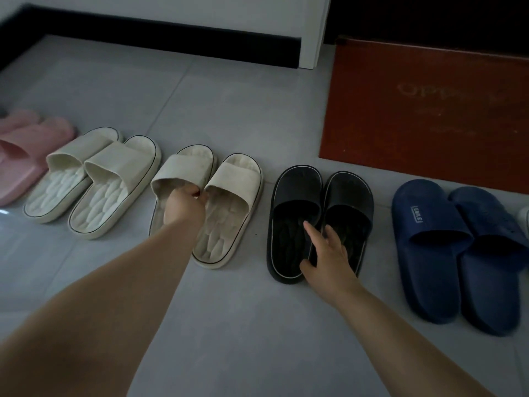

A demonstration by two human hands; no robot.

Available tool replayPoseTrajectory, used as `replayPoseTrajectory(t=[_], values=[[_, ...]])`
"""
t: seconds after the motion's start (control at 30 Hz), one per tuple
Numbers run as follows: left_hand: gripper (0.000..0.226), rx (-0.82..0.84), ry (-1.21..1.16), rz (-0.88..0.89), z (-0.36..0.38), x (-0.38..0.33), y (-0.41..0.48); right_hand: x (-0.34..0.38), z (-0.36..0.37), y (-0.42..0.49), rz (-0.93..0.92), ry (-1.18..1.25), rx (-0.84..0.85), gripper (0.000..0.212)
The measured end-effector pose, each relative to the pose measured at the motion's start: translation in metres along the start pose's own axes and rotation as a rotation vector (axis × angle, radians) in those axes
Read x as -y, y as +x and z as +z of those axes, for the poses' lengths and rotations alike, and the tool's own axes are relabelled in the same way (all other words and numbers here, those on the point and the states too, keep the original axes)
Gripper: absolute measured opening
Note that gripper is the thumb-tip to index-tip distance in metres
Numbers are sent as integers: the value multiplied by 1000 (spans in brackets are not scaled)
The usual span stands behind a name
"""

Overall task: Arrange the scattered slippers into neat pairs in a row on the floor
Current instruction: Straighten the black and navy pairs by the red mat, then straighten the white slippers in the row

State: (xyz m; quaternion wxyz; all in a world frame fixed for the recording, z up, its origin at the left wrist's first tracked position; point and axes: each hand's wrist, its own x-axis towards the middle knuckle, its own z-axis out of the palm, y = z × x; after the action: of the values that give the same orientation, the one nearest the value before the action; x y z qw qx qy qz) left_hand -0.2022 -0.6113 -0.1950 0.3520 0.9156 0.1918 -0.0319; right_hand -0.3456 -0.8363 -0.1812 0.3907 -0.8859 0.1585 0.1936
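Note:
Several pairs of slippers stand in a row on the grey tiled floor. From the left: a pink pair (25,156), a cream pair (94,179), a second cream pair (226,202), a black pair (320,213) and a navy pair (458,253). My left hand (183,207) is closed where the two straps of the second cream pair meet, pinching them together. My right hand (329,253) rests with fingers spread on the inner edges of the black pair, at the gap between the two slippers.
A red doormat (429,110) lies behind the black and navy pairs. A white door frame (312,32) and a black skirting board (171,38) run along the back wall. A white object (524,219) peeks in at the right edge.

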Motion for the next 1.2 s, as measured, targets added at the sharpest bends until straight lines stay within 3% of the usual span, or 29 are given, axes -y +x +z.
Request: replayPoseTrajectory(t=[0.1,0.23,0.3,0.4,0.5,0.57,0.7,0.87,1.07,1.2], values=[[27,89,204,37,-6,-14,-8,6,1,0,29,54,0,69],[50,337,634,70,-30,-50,-33,26,1,3,145,280,-219,49],[58,417,655,8,-57,-77,-52,42,-3,-4,261,408,-281,43],[62,557,659,59,-108,-124,-92,70,-14,-34,361,529,-152,43],[70,800,731,73,-150,-150,-127,90,-19,-69,336,564,-1,39],[69,861,741,31,-173,-151,-123,103,-16,-69,280,528,87,35],[57,682,606,38,-206,-102,-56,145,22,-23,4,397,129,28],[39,432,574,52,-232,22,51,194,100,26,-231,249,187,35],[52,406,634,115,-242,117,144,264,172,74,-169,124,194,51],[55,427,423,258,-223,138,175,290,194,97,-80,58,173,57]])
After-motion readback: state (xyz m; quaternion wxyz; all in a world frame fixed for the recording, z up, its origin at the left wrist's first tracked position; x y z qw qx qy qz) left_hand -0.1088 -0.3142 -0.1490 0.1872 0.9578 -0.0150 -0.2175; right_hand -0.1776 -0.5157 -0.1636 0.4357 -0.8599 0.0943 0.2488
